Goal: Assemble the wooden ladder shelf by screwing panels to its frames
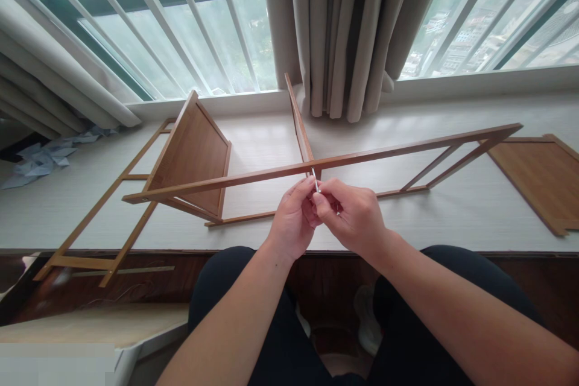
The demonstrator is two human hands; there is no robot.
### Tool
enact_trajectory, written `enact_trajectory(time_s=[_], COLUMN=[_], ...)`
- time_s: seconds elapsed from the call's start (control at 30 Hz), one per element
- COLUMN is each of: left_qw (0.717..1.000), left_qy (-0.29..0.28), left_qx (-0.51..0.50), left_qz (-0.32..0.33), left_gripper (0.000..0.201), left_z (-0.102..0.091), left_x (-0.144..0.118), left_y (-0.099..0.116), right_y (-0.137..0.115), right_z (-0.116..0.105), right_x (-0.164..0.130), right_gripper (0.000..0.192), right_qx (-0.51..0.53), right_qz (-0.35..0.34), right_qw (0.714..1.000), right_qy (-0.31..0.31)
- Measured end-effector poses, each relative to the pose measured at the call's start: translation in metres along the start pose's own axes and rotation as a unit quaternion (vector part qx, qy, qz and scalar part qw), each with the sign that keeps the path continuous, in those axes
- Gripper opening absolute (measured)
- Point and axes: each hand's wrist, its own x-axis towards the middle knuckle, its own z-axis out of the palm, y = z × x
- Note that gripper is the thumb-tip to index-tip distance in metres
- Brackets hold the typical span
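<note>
In front of me, my left hand (293,214) and my right hand (350,208) meet with fingers pinched around a thin silvery metal rod (315,181). The kind of rod is too small to tell, and its lower end is hidden by my fingers. Its upper end is close to the long rail of a brown wooden frame (235,177), just beyond my fingertips. Two wooden panels stand on edge against this frame: a wide panel (190,157) at the left and a narrow-looking panel (298,117), seen edge-on, near the rod.
A ladder-like wooden frame (122,178) lies at the left, overhanging the edge of the white ledge (253,114). Another flat wooden panel (538,175) is at the right. Crumpled paper (45,154) lies at far left. Grey curtains (339,36) hang before barred windows.
</note>
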Motion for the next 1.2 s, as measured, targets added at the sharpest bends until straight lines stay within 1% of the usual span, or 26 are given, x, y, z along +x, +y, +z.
enact_trajectory(time_s=[1.2], left_qw=[1.0], left_qy=[0.005], left_qx=[0.005], left_qz=[0.005], left_gripper=[0.038], left_z=[-0.0002], left_x=[0.0007], left_y=[-0.0003], right_y=[0.0005], right_z=[0.0003], right_x=[0.0002], right_gripper=[0.019], right_qx=[0.01], right_qz=[0.016], right_qw=[1.0], right_qy=[-0.008])
